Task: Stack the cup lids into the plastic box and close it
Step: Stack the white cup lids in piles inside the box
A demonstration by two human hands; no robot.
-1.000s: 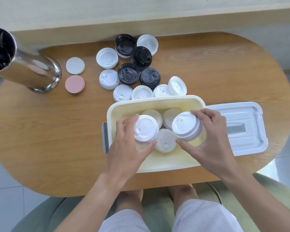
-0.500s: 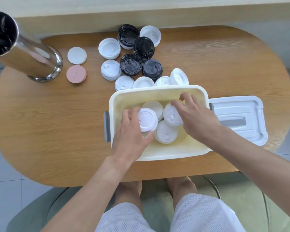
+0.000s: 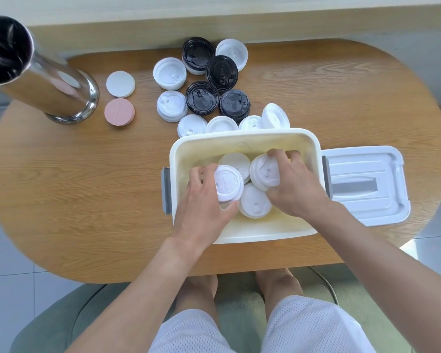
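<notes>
An open cream plastic box point(image 3: 242, 140) sits on the wooden table in front of me. Inside it, my left hand point(image 3: 201, 207) grips a stack of white cup lids point(image 3: 228, 183) at the left. My right hand point(image 3: 294, 186) grips another white lid stack point(image 3: 264, 171), tilted, at the back right of the box. Two more white lids lie in the box: one behind point(image 3: 236, 160) and one in front point(image 3: 255, 202). The box's white cover point(image 3: 367, 184) lies flat just right of the box. Several loose white lids point(image 3: 169, 72) and black lids point(image 3: 201, 98) lie behind the box.
A tall steel cylinder point(image 3: 43, 80) stands at the table's back left. A white disc point(image 3: 120, 84) and a pink disc point(image 3: 119, 112) lie next to it. Grey latches point(image 3: 166, 189) stick out from the box's sides. My knees and a green seat are below the table edge.
Both hands have lowered their lid stacks into the box. The right hand went to the back right, then drew slightly back, tilting its stack.
</notes>
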